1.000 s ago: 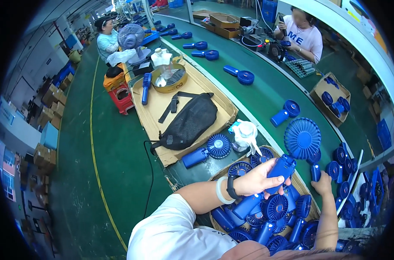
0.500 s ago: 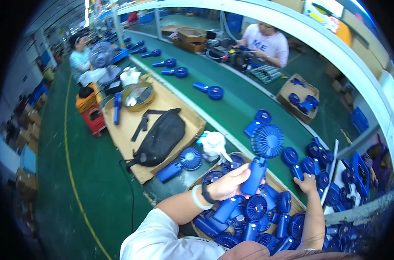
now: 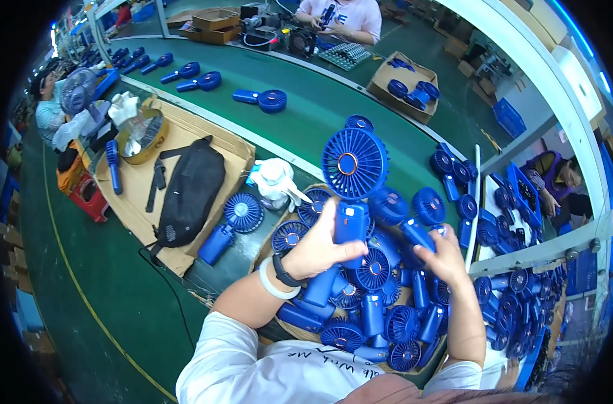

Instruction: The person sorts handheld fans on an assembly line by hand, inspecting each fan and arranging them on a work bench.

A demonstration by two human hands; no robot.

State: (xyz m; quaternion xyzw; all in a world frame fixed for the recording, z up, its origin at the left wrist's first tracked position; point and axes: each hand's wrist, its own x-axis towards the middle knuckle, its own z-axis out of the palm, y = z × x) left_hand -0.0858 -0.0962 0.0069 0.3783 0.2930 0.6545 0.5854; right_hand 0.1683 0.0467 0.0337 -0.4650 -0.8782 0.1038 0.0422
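My left hand (image 3: 314,250) is wrapped round the handle of a blue handheld fan (image 3: 355,163), held upright with its round grille uppermost. The fingers of my right hand (image 3: 446,256) are closed on the end of another blue handheld fan's handle (image 3: 416,233). Two fan heads lie close to that handle, and I cannot tell for certain which belongs to it. Beneath both hands, a cardboard box holds a heap of blue handheld fans (image 3: 372,269), lying every way. To the left of the box lies one more fan (image 3: 243,213).
A green conveyor belt (image 3: 306,128) carries several fans along the far side. At left, a cardboard tray holds a black bag (image 3: 193,192) and a round yellow tin (image 3: 151,138). A white bundle (image 3: 276,180) sits by the belt. Two co-workers are across the belt; another is far left.
My view has swung to the right. My right hand has lifted a fan from the belt side and brought it nearer my left hand, which still holds its fan upright.
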